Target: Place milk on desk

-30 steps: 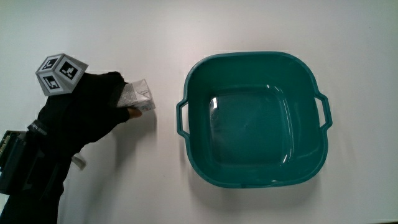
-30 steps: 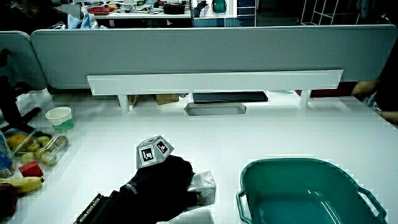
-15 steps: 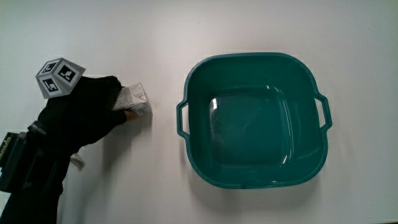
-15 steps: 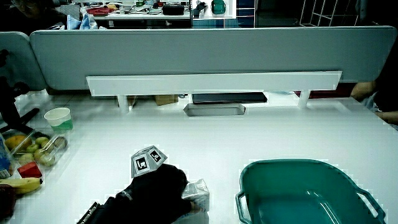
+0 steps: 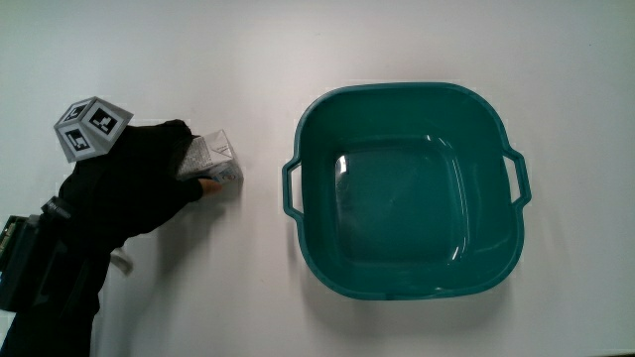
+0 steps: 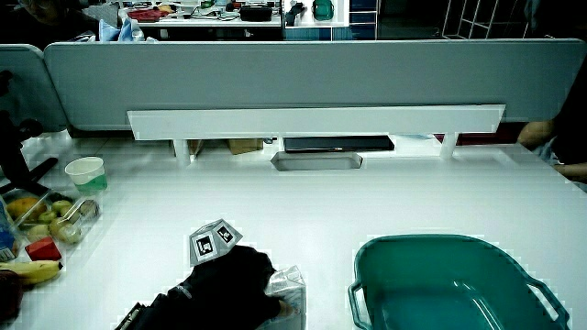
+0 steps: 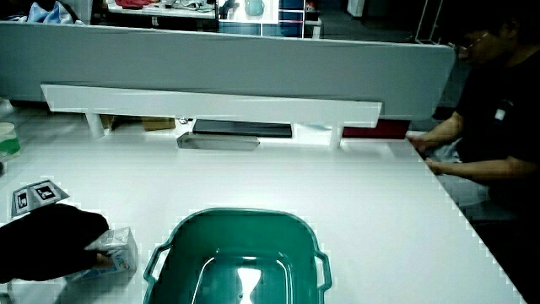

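A small white and grey milk carton (image 5: 214, 161) stands on the white table (image 5: 248, 59) beside the teal tub (image 5: 303, 223), a short gap between them. The gloved hand (image 5: 139, 183) is curled around the carton from the side away from the tub, thumb pressed on its nearer face. The patterned cube (image 5: 91, 125) rides on the hand's back. In both side views the carton (image 6: 287, 284) (image 7: 118, 249) rests low on the table, partly hidden by the glove (image 6: 225, 280) (image 7: 51, 241).
The teal tub (image 6: 500, 252) (image 7: 299, 232) holds nothing. In a side view a paper cup (image 6: 87, 172), a tray of fruit (image 6: 41, 213) and a banana (image 6: 27, 270) sit near the table's edge. A grey tray (image 6: 316, 160) lies by the low partition (image 6: 312, 82).
The hand has drawn the carton slightly away from the tub and lowered it onto the table. The tub has not moved.
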{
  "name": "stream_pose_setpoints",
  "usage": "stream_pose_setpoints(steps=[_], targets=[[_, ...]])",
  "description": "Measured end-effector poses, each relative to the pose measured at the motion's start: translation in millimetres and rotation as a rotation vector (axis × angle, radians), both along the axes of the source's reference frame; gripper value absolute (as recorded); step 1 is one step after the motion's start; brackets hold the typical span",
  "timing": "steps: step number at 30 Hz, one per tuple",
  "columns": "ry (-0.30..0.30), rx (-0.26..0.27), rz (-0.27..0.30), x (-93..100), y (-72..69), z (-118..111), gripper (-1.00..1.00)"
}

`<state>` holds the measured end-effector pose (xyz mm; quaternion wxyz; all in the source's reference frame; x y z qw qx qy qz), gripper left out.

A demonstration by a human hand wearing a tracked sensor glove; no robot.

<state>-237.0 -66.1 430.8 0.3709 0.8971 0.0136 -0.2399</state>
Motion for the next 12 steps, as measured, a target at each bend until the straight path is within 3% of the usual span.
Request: stream_pose_setpoints(steps=[3,4,6,9,10,12], targets=[[0.028,-0.015,-0.001,1.2,6.1,-8.8,-0.43],[-0.013,-0.002,-0.061,0.8,8.7,-13.4,-0.48],[-0.018,0.012,-0.083,1.5,14.9,-27.0,-0.57],[-0.017,0.086,-0.018,7.2,22.0,-50.0,-0.7],[0.038,0.069,0.018,3.3,24.8,-43.7,-0.74],[0.007,0.15,0.11,16.4,34.0,-61.9,-0.83]])
